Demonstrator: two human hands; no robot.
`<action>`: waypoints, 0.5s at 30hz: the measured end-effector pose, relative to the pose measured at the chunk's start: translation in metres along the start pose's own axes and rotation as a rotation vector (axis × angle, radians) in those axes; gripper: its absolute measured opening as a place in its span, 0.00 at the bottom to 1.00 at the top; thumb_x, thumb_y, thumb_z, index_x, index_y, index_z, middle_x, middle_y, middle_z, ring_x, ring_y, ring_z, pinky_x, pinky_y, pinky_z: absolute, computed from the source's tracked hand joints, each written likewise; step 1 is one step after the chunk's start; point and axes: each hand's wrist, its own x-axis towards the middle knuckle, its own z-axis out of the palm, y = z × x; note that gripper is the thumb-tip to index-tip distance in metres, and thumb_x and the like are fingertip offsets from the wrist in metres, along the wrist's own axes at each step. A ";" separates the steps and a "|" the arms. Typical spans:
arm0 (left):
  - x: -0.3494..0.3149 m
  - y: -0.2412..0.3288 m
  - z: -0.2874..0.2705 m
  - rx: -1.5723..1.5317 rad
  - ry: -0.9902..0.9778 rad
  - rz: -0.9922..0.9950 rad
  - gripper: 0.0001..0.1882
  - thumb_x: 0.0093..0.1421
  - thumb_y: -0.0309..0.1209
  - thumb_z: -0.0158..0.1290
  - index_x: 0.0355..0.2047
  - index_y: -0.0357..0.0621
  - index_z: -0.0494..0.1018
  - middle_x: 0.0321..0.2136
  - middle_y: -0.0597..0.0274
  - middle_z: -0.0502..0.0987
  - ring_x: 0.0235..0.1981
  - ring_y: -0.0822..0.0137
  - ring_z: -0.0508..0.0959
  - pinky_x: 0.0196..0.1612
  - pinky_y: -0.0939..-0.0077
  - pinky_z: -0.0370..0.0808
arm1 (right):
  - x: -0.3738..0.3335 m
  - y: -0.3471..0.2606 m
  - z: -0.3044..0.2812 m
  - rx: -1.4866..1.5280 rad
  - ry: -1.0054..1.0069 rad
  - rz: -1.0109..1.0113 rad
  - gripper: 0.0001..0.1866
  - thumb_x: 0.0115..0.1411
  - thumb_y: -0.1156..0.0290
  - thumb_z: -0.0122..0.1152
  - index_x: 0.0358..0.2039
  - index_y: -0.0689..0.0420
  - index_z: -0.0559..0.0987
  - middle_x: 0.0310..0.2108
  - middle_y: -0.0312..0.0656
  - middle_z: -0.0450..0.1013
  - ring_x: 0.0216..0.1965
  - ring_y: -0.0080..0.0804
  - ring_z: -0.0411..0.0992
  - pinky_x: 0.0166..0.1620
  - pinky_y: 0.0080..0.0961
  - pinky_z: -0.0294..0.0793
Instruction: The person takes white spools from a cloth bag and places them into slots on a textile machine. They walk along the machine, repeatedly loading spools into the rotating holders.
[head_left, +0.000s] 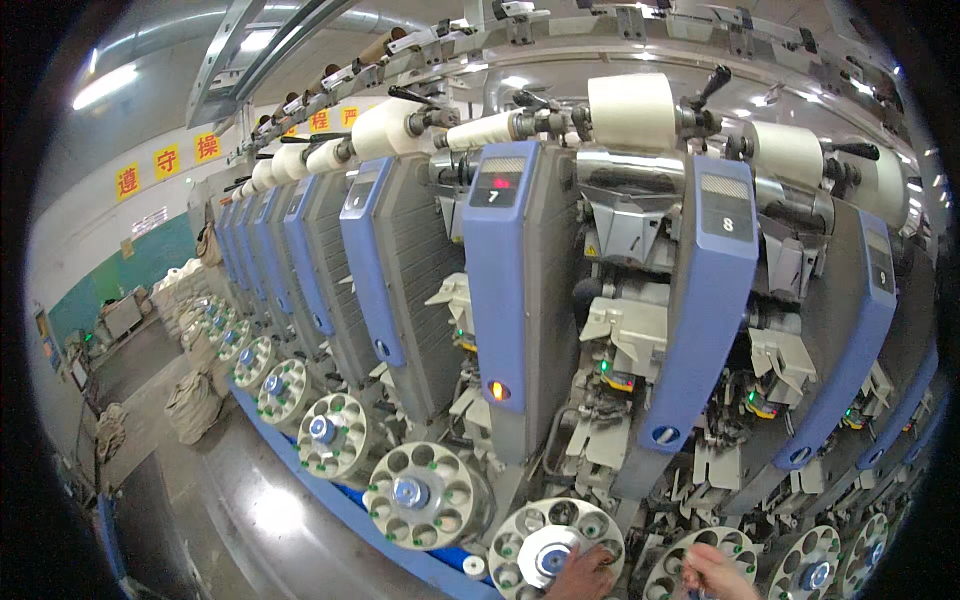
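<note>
My left hand [584, 573] lies on the near round bobbin magazine [506, 540], its fingers stretched over the pockets at the right side. That magazine is a cream disc with a ring of holes and a white and blue hub. My right hand [720, 574] is closed, thumb and fingers pressed together, in front of the magazine to the right [742, 546]. Whatever its fingers hold, if anything, is too small to make out. Several pockets carry small bobbins with green tips. Both wrists run out at the lower edge.
A winding machine with blue numbered panels [497, 290] stretches across the view. White yarn cones [632, 110] sit along its top. Black handles [713, 85] jut out up there. A blue rail [330, 530] edges a shiny metal surface at left. Sacks [195, 405] stand farther back.
</note>
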 end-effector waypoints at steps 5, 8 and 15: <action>-0.004 -0.024 -0.080 -0.239 0.225 0.428 0.24 0.57 0.40 0.55 0.52 0.44 0.67 0.60 0.43 0.56 0.63 0.38 0.52 0.62 0.41 0.53 | -0.020 -0.081 0.009 -1.171 0.637 -0.019 0.19 0.47 0.60 0.72 0.34 0.60 0.82 0.39 0.48 0.78 0.42 0.34 0.76 0.42 0.28 0.74; 0.021 -0.069 -0.178 -0.305 0.461 0.619 0.18 0.55 0.32 0.53 0.47 0.44 0.70 0.50 0.48 0.68 0.57 0.49 0.64 0.59 0.45 0.58 | 0.020 -0.109 0.100 -1.114 0.408 -0.785 0.09 0.56 0.67 0.63 0.36 0.58 0.81 0.37 0.43 0.77 0.36 0.29 0.75 0.39 0.26 0.74; 0.081 -0.182 -0.452 0.074 0.983 0.545 0.10 0.52 0.24 0.54 0.36 0.41 0.72 0.40 0.55 0.74 0.45 0.53 0.72 0.50 0.62 0.66 | 0.236 -0.138 0.311 -0.875 0.255 -0.438 0.21 0.61 0.51 0.56 0.35 0.57 0.83 0.25 0.40 0.79 0.27 0.29 0.78 0.33 0.27 0.76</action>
